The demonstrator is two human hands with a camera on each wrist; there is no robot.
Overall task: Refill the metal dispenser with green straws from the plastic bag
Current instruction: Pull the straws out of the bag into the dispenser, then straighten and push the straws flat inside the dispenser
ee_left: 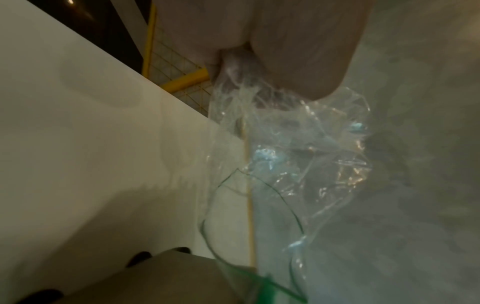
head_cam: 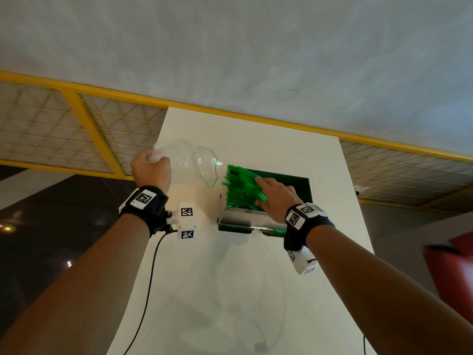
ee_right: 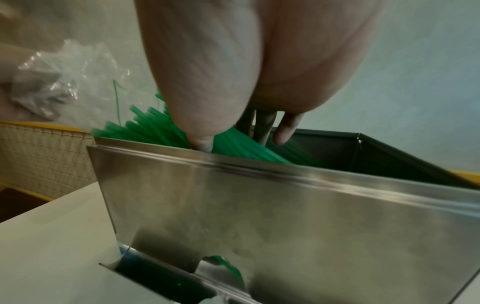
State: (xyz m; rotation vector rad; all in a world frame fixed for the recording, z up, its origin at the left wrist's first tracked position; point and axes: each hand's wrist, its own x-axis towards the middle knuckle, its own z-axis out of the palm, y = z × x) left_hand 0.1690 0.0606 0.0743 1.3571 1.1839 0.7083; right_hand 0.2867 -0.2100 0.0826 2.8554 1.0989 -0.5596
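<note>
The metal dispenser [head_cam: 243,219] stands open-topped on the white table [head_cam: 230,316]. A bundle of green straws [head_cam: 238,185] leans in it, with the upper ends sticking out over its left rim. My right hand [head_cam: 261,193] holds the bundle. In the right wrist view the thumb [ee_right: 200,142] is on the near side against the dispenser [ee_right: 259,216] wall, and the fingers [ee_right: 283,133] are behind the straws [ee_right: 145,131]. My left hand [head_cam: 149,162] grips the crumpled clear plastic bag [head_cam: 186,160] up and to the left of the dispenser. The bag [ee_left: 298,154] hangs limp with its mouth open.
A yellow-framed wire mesh rail [head_cam: 76,119] runs behind the table. A red object [head_cam: 455,265] sits at the right edge. A black cable [head_cam: 151,272] hangs from my left wrist. A few green straws [ee_right: 228,265] show in the dispenser's lower tray.
</note>
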